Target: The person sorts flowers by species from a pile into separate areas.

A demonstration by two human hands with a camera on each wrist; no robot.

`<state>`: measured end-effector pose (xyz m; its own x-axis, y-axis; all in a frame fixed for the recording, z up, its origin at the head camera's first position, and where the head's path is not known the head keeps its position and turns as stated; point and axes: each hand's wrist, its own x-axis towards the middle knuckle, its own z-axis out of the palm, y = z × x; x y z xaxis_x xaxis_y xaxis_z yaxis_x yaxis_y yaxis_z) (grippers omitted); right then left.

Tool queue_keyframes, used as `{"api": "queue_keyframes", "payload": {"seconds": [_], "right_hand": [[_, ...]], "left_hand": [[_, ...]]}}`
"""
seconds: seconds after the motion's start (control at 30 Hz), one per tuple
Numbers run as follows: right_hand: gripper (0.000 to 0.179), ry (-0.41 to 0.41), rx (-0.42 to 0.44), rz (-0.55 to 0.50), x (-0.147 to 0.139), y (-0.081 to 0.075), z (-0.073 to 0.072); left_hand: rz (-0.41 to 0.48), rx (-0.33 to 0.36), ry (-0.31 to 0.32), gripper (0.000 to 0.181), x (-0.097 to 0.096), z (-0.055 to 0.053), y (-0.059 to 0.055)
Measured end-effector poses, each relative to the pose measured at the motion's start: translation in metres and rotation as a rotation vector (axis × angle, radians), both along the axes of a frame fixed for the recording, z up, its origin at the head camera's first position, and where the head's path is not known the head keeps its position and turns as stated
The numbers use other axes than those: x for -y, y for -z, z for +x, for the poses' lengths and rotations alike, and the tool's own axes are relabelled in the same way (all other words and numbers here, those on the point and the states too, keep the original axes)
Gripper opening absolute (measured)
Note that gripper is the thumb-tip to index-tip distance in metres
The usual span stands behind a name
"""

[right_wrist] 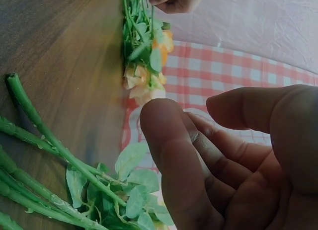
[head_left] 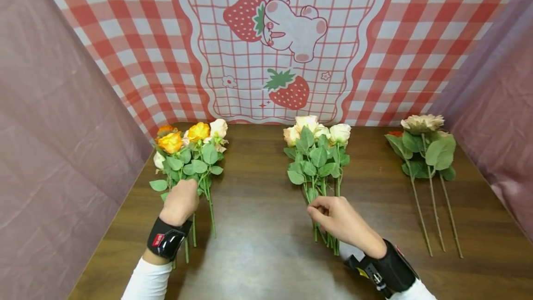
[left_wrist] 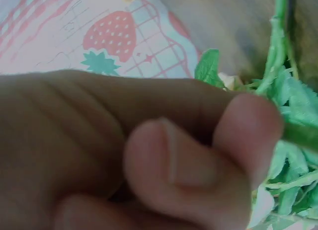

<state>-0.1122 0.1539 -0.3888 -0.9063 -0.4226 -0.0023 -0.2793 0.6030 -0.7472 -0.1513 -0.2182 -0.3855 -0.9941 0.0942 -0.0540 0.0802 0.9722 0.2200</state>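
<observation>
On the left lies a bunch of orange and white roses [head_left: 198,132] with green leaves. My left hand [head_left: 181,202] is over its stems, fingers curled, and pinches a rose stem [left_wrist: 302,135] that shows beyond the fingertips in the left wrist view. Cream and peach roses [head_left: 318,154] form a second bunch in the middle. Above their lower stems [right_wrist: 64,150] hovers my right hand [head_left: 343,221], holding nothing. Its thumb [right_wrist: 238,108] and index finger stand apart in the right wrist view, the other fingers loosely bent.
Three long-stemmed flowers [head_left: 424,152], the top one a wide pale bloom, lie at the right of the wooden table [head_left: 258,244]. A red-checked strawberry cloth [head_left: 291,91] hangs along the back edge. Pinkish drapes [head_left: 62,128] flank both sides.
</observation>
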Motion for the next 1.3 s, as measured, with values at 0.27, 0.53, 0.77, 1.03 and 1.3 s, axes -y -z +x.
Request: {"api": "queue_keyframes", "payload": {"seconds": [0.27, 0.53, 0.77, 1.03, 1.3], "right_hand": [[0.013, -0.016, 0.015, -0.008, -0.001, 0.001, -0.001], [0.013, -0.02, 0.01, -0.009, -0.001, 0.0, -0.001], [0.012, -0.024, 0.01, -0.026, 0.001, 0.001, 0.0], [0.011, -0.106, -0.05, -0.064, 0.009, 0.002, 0.006], [0.024, -0.238, -0.049, -0.173, 0.027, 0.0, 0.021]], "left_hand": [[0.083, -0.042, 0.03, 0.02, -0.001, 0.003, -0.013], [0.186, -0.159, 0.094, 0.023, -0.015, 0.008, -0.019], [0.301, -0.233, 0.225, 0.009, -0.031, 0.014, -0.024], [0.51, -0.255, 0.423, 0.007, -0.064, 0.023, -0.023], [0.773, -0.084, 0.596, 0.009, -0.112, 0.046, -0.004]]}}
